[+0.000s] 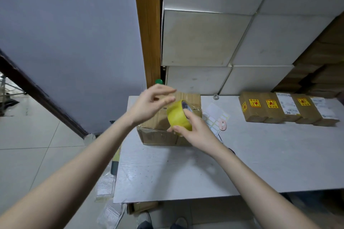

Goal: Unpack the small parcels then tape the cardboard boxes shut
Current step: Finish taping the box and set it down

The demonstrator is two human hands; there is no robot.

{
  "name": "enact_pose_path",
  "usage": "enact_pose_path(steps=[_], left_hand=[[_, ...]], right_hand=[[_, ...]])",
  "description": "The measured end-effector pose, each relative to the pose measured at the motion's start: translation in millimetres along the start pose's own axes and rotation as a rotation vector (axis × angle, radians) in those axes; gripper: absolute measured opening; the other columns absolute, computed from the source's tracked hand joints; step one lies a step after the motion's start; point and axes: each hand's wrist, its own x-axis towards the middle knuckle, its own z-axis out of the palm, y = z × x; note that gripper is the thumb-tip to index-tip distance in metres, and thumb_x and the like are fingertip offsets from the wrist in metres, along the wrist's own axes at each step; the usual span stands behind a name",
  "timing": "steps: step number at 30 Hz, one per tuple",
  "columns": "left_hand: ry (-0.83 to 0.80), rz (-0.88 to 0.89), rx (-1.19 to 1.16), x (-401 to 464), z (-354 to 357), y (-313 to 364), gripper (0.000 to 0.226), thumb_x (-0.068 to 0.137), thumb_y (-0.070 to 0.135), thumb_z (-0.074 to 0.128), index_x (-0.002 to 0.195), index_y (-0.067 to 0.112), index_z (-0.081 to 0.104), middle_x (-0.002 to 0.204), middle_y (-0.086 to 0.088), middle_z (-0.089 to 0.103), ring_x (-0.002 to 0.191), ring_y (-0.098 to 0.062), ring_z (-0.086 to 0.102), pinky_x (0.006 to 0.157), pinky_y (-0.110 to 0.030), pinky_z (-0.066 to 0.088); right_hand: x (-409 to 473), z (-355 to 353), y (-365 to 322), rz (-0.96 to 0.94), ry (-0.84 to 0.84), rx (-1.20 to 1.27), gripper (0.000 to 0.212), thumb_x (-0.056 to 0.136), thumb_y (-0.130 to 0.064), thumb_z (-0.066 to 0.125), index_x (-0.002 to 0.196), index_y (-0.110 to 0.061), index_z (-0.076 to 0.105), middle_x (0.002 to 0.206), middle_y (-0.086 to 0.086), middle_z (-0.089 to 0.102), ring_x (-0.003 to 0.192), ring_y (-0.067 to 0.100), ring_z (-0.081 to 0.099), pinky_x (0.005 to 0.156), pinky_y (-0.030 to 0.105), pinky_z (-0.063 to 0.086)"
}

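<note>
A brown cardboard box point(158, 134) stands on the white table point(251, 158) at its far left. Above the box my right hand point(193, 128) grips a yellow roll of tape point(177, 115), thumb on the roll's face and fingers round its lower edge. My left hand point(152, 101) hovers just left of the roll with its fingers loosely bent; it is blurred, and I cannot tell if it pinches a tape end.
A row of small brown parcels point(286, 107) with yellow stickers and white labels lies at the table's far right. A sheet of white labels point(216, 117) lies next to the box. Stacked white cartons point(204, 39) rise behind. Plastic wrap point(106, 186) lies on the floor left.
</note>
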Motion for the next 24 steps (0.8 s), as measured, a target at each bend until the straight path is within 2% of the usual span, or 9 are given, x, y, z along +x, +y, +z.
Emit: enact_pose_path(steps=[3,8,12,14,17,19,21,24], left_hand=[[-0.058,-0.014,-0.05,-5.9,13.3,-3.6,0.034,0.088,0.025,0.063,0.121,0.014,0.064,0.122,0.0,0.06,0.11,-0.007,0.057,0.096,-0.029,0.048],[0.136,0.0,-0.136,-3.9,19.8,-1.4,0.023,0.082,0.02,0.073,0.105,0.014,0.073,0.107,0.002,0.068,0.102,-0.01,0.062,0.088,-0.036,0.053],[0.235,0.042,-0.185,-3.3,23.1,2.0,0.013,0.083,0.017,0.071,0.096,0.016,0.075,0.098,0.003,0.069,0.094,-0.01,0.063,0.08,-0.036,0.054],[0.26,0.042,-0.198,-2.5,21.0,0.0,0.012,0.088,0.015,0.067,0.096,0.015,0.075,0.099,-0.001,0.069,0.096,-0.013,0.063,0.083,-0.037,0.053],[0.209,-0.001,-0.181,-1.7,18.5,-4.1,0.019,0.092,0.018,0.061,0.107,0.011,0.072,0.109,-0.003,0.066,0.105,-0.013,0.061,0.089,-0.031,0.051],[0.189,-0.013,-0.208,-1.6,19.4,-4.2,0.021,0.092,0.017,0.06,0.108,0.009,0.071,0.109,-0.005,0.066,0.102,-0.011,0.062,0.086,-0.025,0.05],[0.237,0.005,-0.22,-2.1,21.0,-1.9,0.018,0.09,0.015,0.064,0.103,0.008,0.073,0.104,-0.006,0.068,0.093,-0.009,0.064,0.081,-0.021,0.05],[0.344,0.051,-0.19,-3.6,22.7,0.7,0.012,0.085,0.014,0.07,0.092,0.006,0.076,0.094,-0.005,0.071,0.086,-0.011,0.065,0.074,-0.02,0.051]], right_hand=[[3.4,-2.8,-2.5,0.002,0.011,0.057,0.026,0.086,-0.009,0.064,0.111,-0.008,0.054,0.09,0.006,0.074,0.092,0.029,0.066,0.088,0.052,0.049],[8.2,-6.3,-4.3,0.0,0.031,0.085,0.025,0.087,-0.005,0.062,0.111,-0.006,0.054,0.092,0.008,0.072,0.088,0.029,0.065,0.087,0.052,0.049],[11.1,-10.5,-8.8,-0.02,0.011,0.121,0.025,0.089,-0.002,0.06,0.113,-0.005,0.053,0.087,0.004,0.072,0.081,0.015,0.065,0.088,0.042,0.051],[11.6,-13.0,-10.5,-0.033,0.003,0.15,0.025,0.09,-0.001,0.059,0.114,-0.004,0.053,0.09,0.008,0.073,0.08,0.013,0.065,0.086,0.038,0.05],[11.1,-16.6,-11.2,-0.058,0.002,0.196,0.026,0.09,-0.001,0.059,0.115,-0.004,0.053,0.094,0.012,0.072,0.086,0.019,0.067,0.084,0.036,0.05],[9.5,-17.1,-10.2,-0.077,-0.005,0.226,0.027,0.09,0.001,0.058,0.115,-0.008,0.053,0.095,0.011,0.071,0.088,0.015,0.068,0.082,0.029,0.051],[7.7,-15.5,-8.2,-0.086,0.008,0.237,0.028,0.09,0.003,0.058,0.114,-0.008,0.052,0.097,0.013,0.07,0.089,0.012,0.069,0.083,0.028,0.051],[6.1,-12.6,-5.2,-0.093,0.054,0.239,0.025,0.089,0.004,0.059,0.112,-0.001,0.052,0.102,0.018,0.068,0.092,0.012,0.07,0.088,0.035,0.052]])
